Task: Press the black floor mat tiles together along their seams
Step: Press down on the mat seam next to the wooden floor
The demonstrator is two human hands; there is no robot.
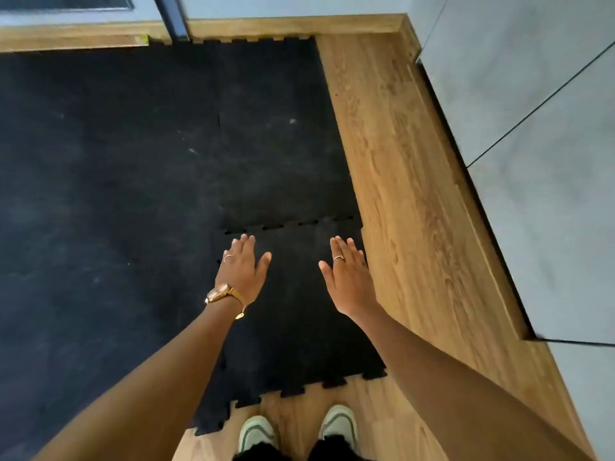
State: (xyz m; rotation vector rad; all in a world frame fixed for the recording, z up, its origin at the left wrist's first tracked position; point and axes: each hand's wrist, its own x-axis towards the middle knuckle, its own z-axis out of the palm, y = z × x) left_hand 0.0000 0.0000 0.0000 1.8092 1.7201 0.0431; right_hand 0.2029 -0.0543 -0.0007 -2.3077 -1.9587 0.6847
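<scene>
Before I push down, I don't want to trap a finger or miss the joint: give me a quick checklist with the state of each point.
1. Both hands empty and flat: ok. Left hand and right hand are open, palms down.
2. Hands on the near tile: cannot tell whether they touch it or hover.
3. Seam located: ok, just beyond the fingertips.
4. Seam closed: not ok, small gaps show along the teeth.
5. Fingers out of the seam: ok.
6. Shoes off the mat: ok, on the wood floor.

Black interlocking mat tiles (pixel 139 181) and 2 pale shoes (pixel 256 434) lie on wood-plank floor (pixel 409 201).
</scene>
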